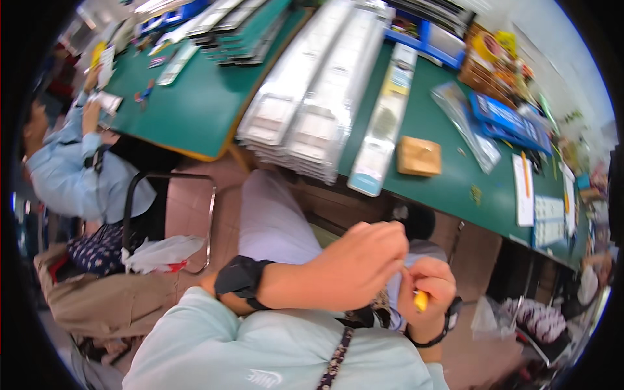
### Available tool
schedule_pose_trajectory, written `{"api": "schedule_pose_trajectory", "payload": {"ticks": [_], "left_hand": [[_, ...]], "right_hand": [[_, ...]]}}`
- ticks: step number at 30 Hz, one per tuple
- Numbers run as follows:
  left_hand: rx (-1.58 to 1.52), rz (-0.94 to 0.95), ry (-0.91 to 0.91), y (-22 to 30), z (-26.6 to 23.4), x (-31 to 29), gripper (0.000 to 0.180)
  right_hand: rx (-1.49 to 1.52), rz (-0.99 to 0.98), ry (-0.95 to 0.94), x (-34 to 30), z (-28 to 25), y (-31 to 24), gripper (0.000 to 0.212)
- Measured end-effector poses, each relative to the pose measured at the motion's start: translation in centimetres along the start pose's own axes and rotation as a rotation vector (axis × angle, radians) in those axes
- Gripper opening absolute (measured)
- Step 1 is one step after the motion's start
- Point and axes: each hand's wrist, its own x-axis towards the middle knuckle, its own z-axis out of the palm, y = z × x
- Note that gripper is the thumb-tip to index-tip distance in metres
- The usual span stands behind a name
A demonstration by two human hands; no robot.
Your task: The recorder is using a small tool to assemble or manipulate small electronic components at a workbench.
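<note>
Over my lap, short of the table's edge, both hands are close together. My right hand is closed around a slim yellow thing; only its short, rounded end pokes out below the fingers, so its kind does not show. My left hand reaches across from the left with its fingers curled together beside the right hand's thumb. What those fingers hold, if anything, is hidden behind the hand. Beyond them, a long clear-wrapped pack and a small brown block lie on the green table.
Tall stacks of long plastic-wrapped packs stand at the table's left end. To the right are blue packages, a clear bag, a brown basket and a pencil on white paper. A co-worker sits at another green table.
</note>
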Motion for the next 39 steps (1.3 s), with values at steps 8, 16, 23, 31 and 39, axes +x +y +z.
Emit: {"api": "schedule_pose_trajectory", "payload": {"ticks": [8, 16, 23, 31, 39], "left_hand": [[-0.119, -0.057, -0.006, -0.8, 0.2, 0.9, 0.008], [0.039, -0.079, 0.153, -1.3, -0.4, 1.8, 0.005], [0.486, -0.013, 0.309, -3.7, -0.9, 3.7, 0.007], [0.7, -0.006, 0.385, -7.5, -0.3, 7.5, 0.002], [0.851, -0.026, 0.367, -11.7, 1.1, 9.8, 0.004]], "right_hand": [[0.144, -0.064, -0.05, -0.1, -0.6, 1.9, 0.042], [-0.046, 0.17, 0.091, -0.8, -3.5, 5.2, 0.028], [-0.508, 0.789, 0.273, -2.9, -9.0, 15.3, 0.016], [-0.557, 0.743, 0.035, -4.0, -11.5, 20.9, 0.017], [-0.538, 0.851, -0.01, -3.6, -12.1, 21.9, 0.015]]}}
